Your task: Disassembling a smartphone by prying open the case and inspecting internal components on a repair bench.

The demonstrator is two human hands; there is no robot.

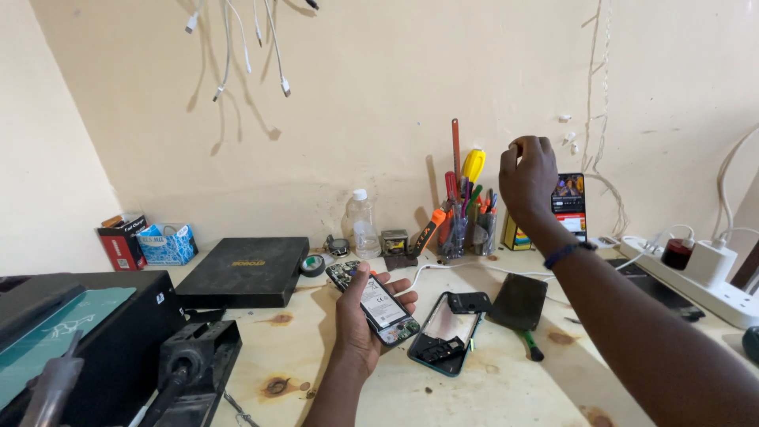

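Item nearest the camera: black machine at the lower left edge of the tabletop, with a dark clamp-like block in front of it.

Left hand: palm up over the middle of the tabletop, fingers curled around an opened phone. The phone has its back cover off; a white-labelled battery fills its middle, with green circuit parts showing at both ends. It lies tilted across the palm, raised off the wood.

Right hand: lifted in front of the wall, above the tool holder, fingers pinched together; whether anything is between them cannot be told. A blue band sits on the wrist.

Surface: pale plywood tabletop with dark knots, set against a cream wall. White cables hang from above.

Other items:
- phone back shell, teal-edged, lying just right of the held phone;
- dark flat panel beside it, a green-handled tool at its lower edge;
- black flat box, left of centre;
- clear bottle with white cap;
- roll of tape;
- holder crowded with screwdrivers and pens;
- lit phone propped upright behind the right wrist;
- white power strip, far right, with plugs in it;
- red box and blue box by the left wall.
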